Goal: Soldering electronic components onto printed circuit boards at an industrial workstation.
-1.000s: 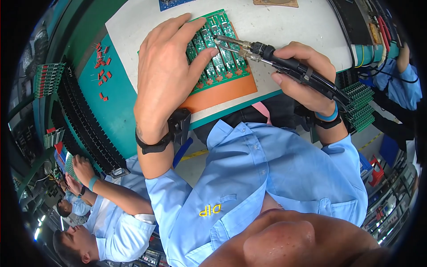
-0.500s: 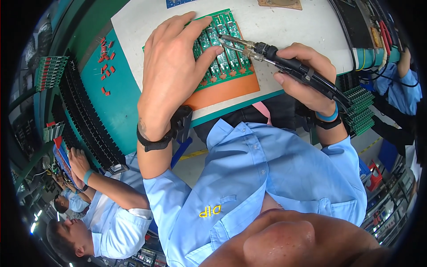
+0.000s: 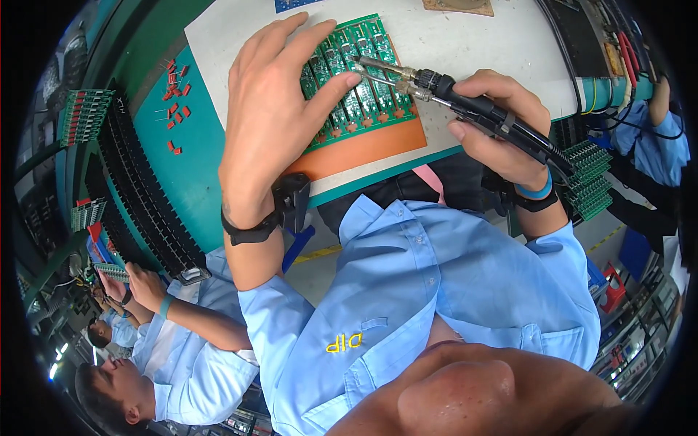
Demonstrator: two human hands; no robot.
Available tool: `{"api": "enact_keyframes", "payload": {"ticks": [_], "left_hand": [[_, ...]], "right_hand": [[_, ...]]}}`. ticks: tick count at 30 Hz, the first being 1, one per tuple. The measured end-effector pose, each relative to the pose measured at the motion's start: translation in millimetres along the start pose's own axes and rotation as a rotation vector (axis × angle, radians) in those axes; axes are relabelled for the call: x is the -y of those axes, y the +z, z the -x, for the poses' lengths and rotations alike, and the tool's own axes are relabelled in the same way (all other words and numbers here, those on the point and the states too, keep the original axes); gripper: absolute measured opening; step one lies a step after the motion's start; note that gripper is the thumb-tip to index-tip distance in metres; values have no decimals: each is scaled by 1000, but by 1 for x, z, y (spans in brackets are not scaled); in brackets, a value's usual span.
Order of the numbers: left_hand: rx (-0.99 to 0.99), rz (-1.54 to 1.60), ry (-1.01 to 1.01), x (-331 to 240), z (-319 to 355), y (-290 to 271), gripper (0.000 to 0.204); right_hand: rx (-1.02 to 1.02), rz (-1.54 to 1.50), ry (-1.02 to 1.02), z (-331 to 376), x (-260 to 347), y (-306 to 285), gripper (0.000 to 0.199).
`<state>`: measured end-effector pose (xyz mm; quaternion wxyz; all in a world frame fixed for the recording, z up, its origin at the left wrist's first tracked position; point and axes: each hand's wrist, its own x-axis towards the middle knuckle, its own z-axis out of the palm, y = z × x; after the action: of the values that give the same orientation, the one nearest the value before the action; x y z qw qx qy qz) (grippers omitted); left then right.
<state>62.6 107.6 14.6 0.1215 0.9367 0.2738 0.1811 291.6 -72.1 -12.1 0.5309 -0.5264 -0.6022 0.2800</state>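
Note:
A green panel of several joined circuit boards (image 3: 367,83) lies on an orange-brown sheet (image 3: 363,150) on the worktop. My left hand (image 3: 270,102) is spread over the panel's left part, fingers apart, the thumb reaching across the boards; whether it touches them I cannot tell. In my right hand (image 3: 509,109) is a black soldering iron (image 3: 483,116) with a thin metal feed tube clamped alongside. Its tip hovers at or just over the middle of the panel, close to my left thumb; contact cannot be made out.
Loose red components (image 3: 173,91) lie on the green mat at left, beside a black slotted conveyor track (image 3: 138,174). Green boards stand stacked at the right (image 3: 587,178) and in a rack at far left (image 3: 85,120). Dark cables (image 3: 563,43) hang at right. A co-worker (image 3: 185,363) sits at left.
My left hand has shifted left and lifted its fingers away from the boards, uncovering more of the panel. The soldering iron has barely moved. The co-worker now holds a green board.

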Motion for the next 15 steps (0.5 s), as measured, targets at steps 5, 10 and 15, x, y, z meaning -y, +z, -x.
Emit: {"api": "enact_keyframes", "payload": {"ticks": [5, 10, 15], "left_hand": [[33, 15, -24, 4, 4, -3, 48], [50, 23, -47, 5, 5, -2, 47], [54, 27, -42, 5, 5, -2, 47]], "right_hand": [[16, -55, 6, -6, -2, 6, 39], [41, -27, -26, -10, -3, 8, 38], [50, -28, 6, -9, -2, 8, 38]]}}
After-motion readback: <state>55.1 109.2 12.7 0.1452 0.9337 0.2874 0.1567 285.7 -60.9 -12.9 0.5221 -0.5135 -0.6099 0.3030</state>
